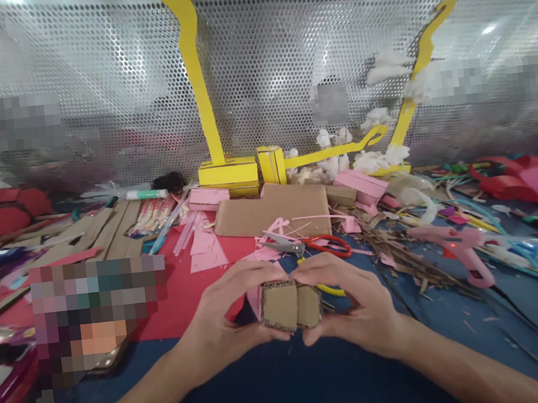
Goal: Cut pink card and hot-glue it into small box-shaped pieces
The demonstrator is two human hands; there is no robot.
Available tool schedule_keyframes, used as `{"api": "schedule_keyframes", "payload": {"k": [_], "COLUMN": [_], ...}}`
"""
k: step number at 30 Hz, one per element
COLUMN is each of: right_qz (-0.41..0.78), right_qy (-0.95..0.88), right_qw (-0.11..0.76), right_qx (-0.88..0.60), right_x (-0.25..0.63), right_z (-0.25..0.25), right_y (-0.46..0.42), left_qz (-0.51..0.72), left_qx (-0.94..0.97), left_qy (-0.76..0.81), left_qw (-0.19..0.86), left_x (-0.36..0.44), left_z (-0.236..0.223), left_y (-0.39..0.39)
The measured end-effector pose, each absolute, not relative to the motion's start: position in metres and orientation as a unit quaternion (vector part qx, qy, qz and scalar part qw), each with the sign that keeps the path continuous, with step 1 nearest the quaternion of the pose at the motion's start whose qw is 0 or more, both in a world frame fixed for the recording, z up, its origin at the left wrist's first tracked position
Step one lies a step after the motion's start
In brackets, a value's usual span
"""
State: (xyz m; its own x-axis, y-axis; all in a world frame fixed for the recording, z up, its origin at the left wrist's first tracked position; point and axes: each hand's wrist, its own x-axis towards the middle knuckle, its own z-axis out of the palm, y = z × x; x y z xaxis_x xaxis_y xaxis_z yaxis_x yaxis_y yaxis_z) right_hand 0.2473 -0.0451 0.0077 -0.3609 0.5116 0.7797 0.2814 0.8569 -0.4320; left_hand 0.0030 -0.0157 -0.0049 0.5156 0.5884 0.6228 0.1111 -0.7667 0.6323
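Both my hands hold a small folded cardboard piece (289, 305) just above the blue table top (288, 385). My left hand (223, 318) grips its left side, thumb below and fingers curled over the top. My right hand (352, 305) pinches its right side the same way. A strip of pink paper (255, 299) shows behind the cardboard by my left fingers. Red-handled scissors (316, 244) lie just beyond my hands.
A flat cardboard sheet (275, 214) and pink paper scraps (206, 246) lie on a red sheet (186, 287). Yellow cardboard shapes (199, 87) with white cotton (342, 162) stand against the perforated metal wall (93, 85). A pink glue gun (467, 254) and cardboard shreds (398, 245) lie at right.
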Motion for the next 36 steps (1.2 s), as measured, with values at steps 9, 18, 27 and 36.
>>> {"api": "schedule_keyframes", "payload": {"k": [9,18,27,36], "right_qz": [0.131,0.144,0.213,0.244], "right_qy": [-0.798,-0.8,-0.808,-0.813], "right_qw": [0.522,0.453,0.384,0.346], "right_qx": [-0.27,-0.366,-0.393,-0.399], "right_x": [0.245,0.249,0.243,0.243], "right_z": [0.004,-0.004,-0.002,-0.003], "right_y": [-0.047,-0.041,-0.044,-0.046], "left_qz": [0.409,0.463,0.428,0.418], "left_qx": [0.831,0.701,0.598,0.599], "left_qy": [0.24,0.266,0.236,0.242], "left_qw": [0.292,0.473,0.635,0.638], "left_x": [0.005,0.014,0.018,0.016], "left_z": [-0.001,-0.011,-0.015,-0.013], "left_y": [-0.016,-0.013,-0.01,-0.013]}}
